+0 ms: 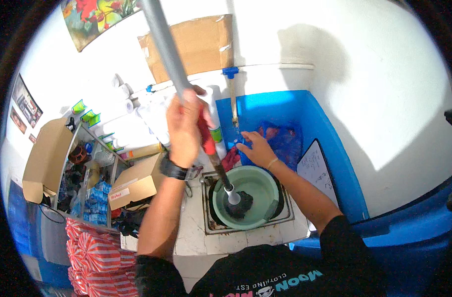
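My left hand (186, 126) is wrapped round the long pole of a mop (164, 39), at its red section. The pole slants down to a white socket, and the dark mop head (240, 207) sits in cloudy water inside a pale green basin (273, 185). That basin rests in a metal-rimmed sink (209, 222). Beyond it, my right hand (259, 151) reaches to a tap (237, 129) at the lower end of a vertical pipe. Thumb and forefinger are curled at the tap's small blue part; the exact contact is hard to see.
A white tiled counter (186, 232) surrounds the sink. Blue plastic bags (283, 143) and a whiteboard (317, 173) are to the right, by the blue wall. On the left are an open cardboard box (137, 180), crowded shelves (95, 185), white rolls (146, 121) and red-striped bundles (95, 260).
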Demonstrator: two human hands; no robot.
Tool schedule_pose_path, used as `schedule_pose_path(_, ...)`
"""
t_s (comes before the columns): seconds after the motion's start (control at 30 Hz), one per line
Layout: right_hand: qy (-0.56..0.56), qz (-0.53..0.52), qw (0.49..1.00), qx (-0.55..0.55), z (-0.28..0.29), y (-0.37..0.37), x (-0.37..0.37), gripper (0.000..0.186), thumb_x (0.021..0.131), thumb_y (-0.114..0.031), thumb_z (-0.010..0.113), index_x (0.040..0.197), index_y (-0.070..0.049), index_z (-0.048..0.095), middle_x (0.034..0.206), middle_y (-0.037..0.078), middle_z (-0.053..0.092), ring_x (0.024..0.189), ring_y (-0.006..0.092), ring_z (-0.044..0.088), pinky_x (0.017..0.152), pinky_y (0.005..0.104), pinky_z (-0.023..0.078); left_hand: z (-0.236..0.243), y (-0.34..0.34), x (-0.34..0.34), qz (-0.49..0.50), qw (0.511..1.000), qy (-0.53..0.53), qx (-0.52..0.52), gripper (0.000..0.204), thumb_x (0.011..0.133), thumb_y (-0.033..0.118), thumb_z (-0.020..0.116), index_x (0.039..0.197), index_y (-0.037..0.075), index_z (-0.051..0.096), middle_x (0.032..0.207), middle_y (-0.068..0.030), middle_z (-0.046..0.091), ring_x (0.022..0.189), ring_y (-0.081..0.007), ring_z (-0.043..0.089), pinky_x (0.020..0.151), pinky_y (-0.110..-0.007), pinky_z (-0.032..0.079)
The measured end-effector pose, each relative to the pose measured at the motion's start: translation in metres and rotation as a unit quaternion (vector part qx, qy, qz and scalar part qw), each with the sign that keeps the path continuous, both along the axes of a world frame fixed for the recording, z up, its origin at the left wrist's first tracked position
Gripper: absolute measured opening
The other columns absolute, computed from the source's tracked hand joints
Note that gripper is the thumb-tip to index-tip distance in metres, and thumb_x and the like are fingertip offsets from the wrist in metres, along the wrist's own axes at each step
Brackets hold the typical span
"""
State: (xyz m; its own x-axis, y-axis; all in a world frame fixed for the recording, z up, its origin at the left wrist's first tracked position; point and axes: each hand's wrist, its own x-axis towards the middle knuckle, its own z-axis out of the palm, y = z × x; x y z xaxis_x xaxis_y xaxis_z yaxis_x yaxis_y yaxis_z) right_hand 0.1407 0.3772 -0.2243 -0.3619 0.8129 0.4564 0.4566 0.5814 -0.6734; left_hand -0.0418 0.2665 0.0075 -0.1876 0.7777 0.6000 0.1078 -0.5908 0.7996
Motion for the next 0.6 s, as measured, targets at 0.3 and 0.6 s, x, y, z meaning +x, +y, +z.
schedule_pose_path(0.3,-0.266,0.146,0.953,-0.006,0.012,0.052,-0.007,0.025,0.094,-0.010,0.057,0.115,-0.004,0.070,0.114,0.022,0.069,0.108,0.0380,0.064,0.097,0.0455,0.050,-0.094,0.009,0.007,-0.076,0.994,-0.076,-0.001,0.051,0.104,0.049,0.050,0.121,0.000,0.051,0.075,-0.0035,0.056,0.067,-0.0111,0.056,0.065,-0.027,0.050)
schedule_pose_path(0.6,-0.269,0.081,0.953,0.113,0.021,0.044,-0.013,0.037,0.087,-0.005,0.059,0.121,-0.015,0.070,0.126,0.013,0.066,0.114,0.0359,0.061,0.095,0.0474,0.051,-0.180,-0.002,0.026,-0.036,0.988,-0.096,-0.117,0.041,0.099,0.033,0.067,0.123,0.003,0.054,0.095,0.0006,0.056,0.087,-0.0091,0.050,0.080,-0.027,0.045)
